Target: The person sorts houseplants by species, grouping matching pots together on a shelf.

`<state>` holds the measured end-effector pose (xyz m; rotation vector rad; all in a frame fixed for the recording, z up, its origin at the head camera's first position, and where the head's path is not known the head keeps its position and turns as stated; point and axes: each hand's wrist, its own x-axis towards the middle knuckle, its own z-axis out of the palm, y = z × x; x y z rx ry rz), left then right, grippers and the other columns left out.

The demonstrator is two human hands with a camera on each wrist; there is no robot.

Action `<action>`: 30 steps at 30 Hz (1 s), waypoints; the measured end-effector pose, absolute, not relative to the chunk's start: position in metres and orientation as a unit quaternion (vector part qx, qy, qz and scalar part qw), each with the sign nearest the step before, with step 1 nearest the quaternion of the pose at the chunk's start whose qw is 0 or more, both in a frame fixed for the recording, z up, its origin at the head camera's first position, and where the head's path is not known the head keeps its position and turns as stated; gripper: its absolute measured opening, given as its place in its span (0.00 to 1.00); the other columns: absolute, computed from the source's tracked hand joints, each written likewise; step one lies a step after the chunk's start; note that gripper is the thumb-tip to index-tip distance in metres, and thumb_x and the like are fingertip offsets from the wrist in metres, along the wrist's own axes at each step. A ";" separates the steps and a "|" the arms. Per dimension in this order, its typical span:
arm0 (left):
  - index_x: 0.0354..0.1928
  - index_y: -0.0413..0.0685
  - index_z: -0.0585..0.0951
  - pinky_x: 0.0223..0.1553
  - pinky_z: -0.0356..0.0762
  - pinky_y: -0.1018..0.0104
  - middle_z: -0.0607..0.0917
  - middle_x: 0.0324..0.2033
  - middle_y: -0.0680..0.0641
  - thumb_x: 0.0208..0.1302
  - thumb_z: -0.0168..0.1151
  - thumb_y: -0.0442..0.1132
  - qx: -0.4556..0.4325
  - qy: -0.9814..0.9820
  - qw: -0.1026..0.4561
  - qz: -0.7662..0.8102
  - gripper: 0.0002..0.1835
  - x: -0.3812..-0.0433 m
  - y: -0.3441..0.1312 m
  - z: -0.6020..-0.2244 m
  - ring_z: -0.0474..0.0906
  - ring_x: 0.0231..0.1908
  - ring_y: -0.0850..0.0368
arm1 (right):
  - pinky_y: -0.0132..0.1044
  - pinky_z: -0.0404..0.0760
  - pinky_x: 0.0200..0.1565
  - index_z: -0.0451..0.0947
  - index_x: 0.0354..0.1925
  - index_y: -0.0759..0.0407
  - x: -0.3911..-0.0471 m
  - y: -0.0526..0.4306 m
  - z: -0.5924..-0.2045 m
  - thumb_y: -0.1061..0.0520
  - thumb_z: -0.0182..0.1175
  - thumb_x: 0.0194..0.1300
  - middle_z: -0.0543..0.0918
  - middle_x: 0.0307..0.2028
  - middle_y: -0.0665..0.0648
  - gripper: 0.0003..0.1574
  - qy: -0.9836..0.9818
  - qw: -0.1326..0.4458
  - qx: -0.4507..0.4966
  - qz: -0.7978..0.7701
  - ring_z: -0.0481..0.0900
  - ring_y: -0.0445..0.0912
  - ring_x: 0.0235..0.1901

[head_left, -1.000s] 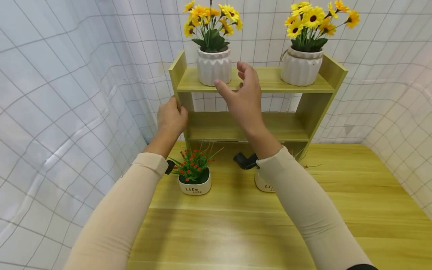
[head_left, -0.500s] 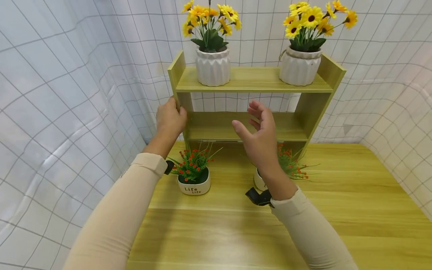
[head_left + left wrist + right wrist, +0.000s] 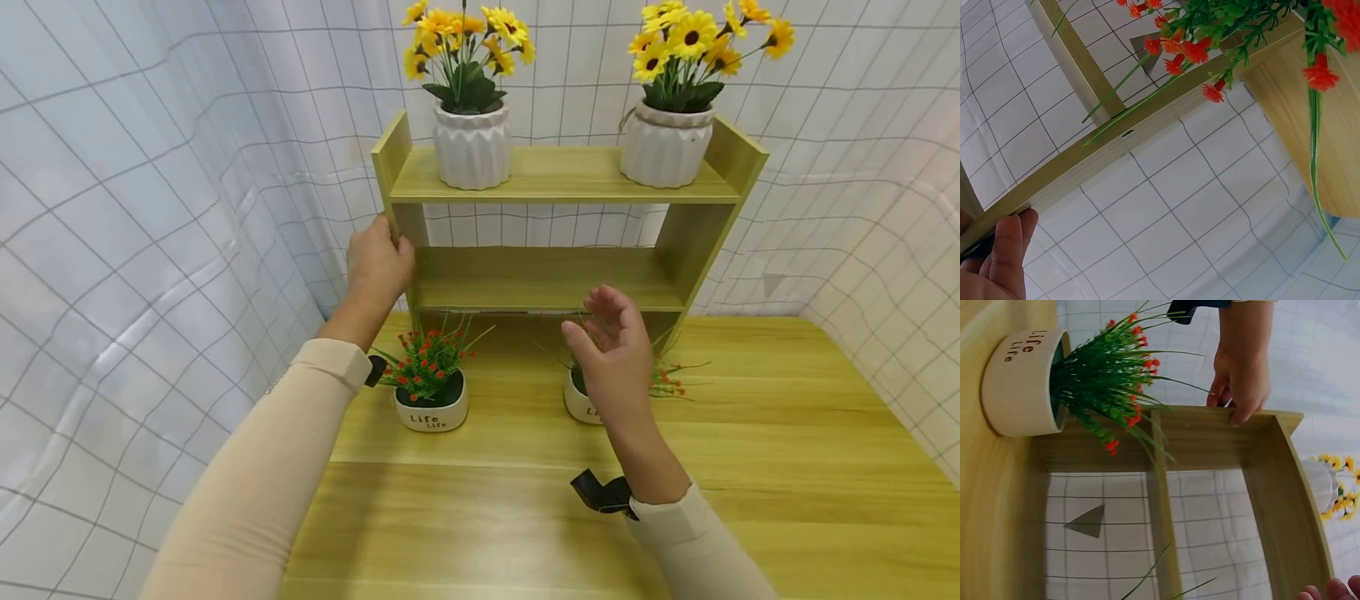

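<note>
My left hand (image 3: 377,265) grips the left side panel of a small wooden shelf (image 3: 540,275). The right wrist view shows its thumb on the panel's front edge and the fingers behind. My right hand (image 3: 617,354) is in the air with relaxed fingers and holds nothing. It overlaps a white oval pot (image 3: 579,405) of red flowers in the head view, hiding much of that plant. A matching pot (image 3: 438,417), lettered "Life", stands below my left hand. Two white ribbed pots of yellow flowers, a left one (image 3: 472,154) and a right one (image 3: 666,150), stand on the top board.
The shelf stands at the back of a wooden table (image 3: 465,517). White grid-patterned curtains (image 3: 150,208) hang behind and along both sides. A black wrist mount (image 3: 600,493) juts from my right wrist.
My right hand has moved down and to the right, from beside the left yellow-flower pot to in front of the right red-flower pot. My left hand keeps its grip on the shelf panel.
</note>
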<state>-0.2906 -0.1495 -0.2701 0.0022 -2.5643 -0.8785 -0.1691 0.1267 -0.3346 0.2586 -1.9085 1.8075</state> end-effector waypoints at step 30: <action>0.49 0.36 0.76 0.43 0.80 0.45 0.84 0.42 0.31 0.72 0.50 0.39 0.001 -0.925 0.209 -0.316 0.13 -0.291 -0.151 -0.272 0.81 0.45 0.33 | 0.35 0.69 0.55 0.68 0.64 0.66 -0.129 0.152 -0.441 0.51 0.65 0.67 0.74 0.61 0.62 0.34 -0.740 0.168 -0.106 0.642 0.71 0.52 0.61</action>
